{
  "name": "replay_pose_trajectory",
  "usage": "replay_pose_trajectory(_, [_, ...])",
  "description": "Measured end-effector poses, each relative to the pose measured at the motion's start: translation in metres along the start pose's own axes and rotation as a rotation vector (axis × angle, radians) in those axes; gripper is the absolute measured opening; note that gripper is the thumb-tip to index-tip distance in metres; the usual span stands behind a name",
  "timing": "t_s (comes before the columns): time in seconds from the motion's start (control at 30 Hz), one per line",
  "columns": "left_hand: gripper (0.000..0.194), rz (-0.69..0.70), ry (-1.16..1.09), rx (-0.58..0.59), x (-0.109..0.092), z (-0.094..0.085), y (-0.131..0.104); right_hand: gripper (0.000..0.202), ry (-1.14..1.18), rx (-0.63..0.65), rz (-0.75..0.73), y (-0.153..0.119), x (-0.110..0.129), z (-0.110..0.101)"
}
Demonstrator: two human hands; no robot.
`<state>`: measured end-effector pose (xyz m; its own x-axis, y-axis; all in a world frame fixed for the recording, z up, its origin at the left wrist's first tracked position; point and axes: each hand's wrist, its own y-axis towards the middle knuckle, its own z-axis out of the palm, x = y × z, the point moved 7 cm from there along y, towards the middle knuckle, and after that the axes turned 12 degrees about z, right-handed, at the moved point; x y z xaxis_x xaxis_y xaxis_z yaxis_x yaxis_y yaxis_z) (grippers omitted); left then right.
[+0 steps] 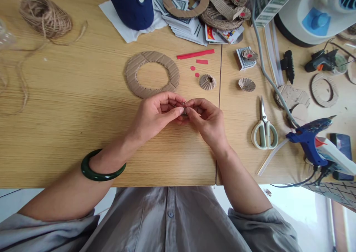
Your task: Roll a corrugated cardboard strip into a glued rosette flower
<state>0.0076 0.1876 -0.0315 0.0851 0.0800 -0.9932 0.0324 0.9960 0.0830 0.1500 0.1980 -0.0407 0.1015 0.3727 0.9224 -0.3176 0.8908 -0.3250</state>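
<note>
My left hand (155, 115) and my right hand (208, 121) meet above the wood table, fingertips pinched together. Between them is a small, dark object (184, 111), mostly hidden by the fingers, whose kind I cannot make out. Just beyond my left hand lies a flat corrugated cardboard ring (130, 76). Past my right hand sits a pleated cardboard rosette (207, 82) with a hole in its middle. Near it are two small red paper dots (193, 68), a short red strip (201, 62) and a long red strip (195, 54).
White-handled scissors (264, 129) and a blue glue gun (311, 137) lie to the right, a grey cable (261, 59) running past. Another rosette (246, 84) is near a card box (244, 63). Twine (46, 16) lies far left; playing cards (186, 31) and a navy object (129, 5) stand behind.
</note>
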Motion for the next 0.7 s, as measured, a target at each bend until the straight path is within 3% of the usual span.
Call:
replay_pose_trajectory(0.2, [0.018, -0.045, -0.038, 0.056, 0.003, 0.003, 0.0, 0.029, -0.035, -0.017, -0.017, 0.0, 0.001, -0.001])
replay_pose_trajectory(0.4, [0.018, -0.114, -0.06, 0.032, 0.007, 0.001, 0.0, 0.035, 0.013, 0.052, 0.078, 0.001, -0.001, 0.002])
replay_pose_trajectory(0.57, [0.015, -0.167, -0.136, -0.107, 0.005, -0.005, 0.002, 0.035, 0.04, 0.048, 0.137, -0.001, 0.002, 0.001])
replay_pose_trajectory(0.7, [0.014, -0.189, -0.221, -0.206, 0.003, -0.008, 0.001, 0.035, 0.07, 0.125, 0.169, -0.002, 0.0, 0.006])
